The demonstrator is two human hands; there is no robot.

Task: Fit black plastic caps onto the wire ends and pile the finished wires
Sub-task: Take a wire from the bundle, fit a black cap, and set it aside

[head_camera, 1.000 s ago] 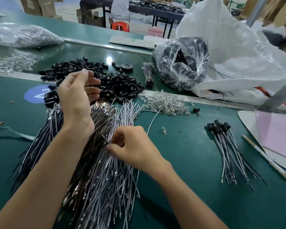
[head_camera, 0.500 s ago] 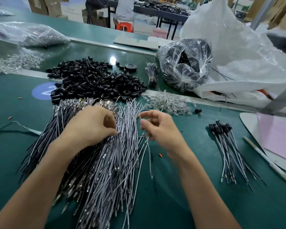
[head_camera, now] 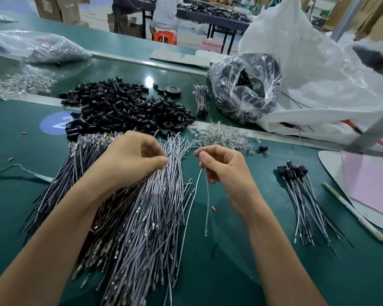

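My green bench (head_camera: 230, 272) carries a heap of black caps (head_camera: 124, 109) at the far side, with the uncapped grey wires (head_camera: 142, 217) piled just nearer. To my right lie the capped wires (head_camera: 305, 202), clear parts (head_camera: 221, 135) and a white pen (head_camera: 354, 213).

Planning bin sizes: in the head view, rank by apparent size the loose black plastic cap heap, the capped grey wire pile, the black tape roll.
1. loose black plastic cap heap, though farther back
2. capped grey wire pile
3. black tape roll
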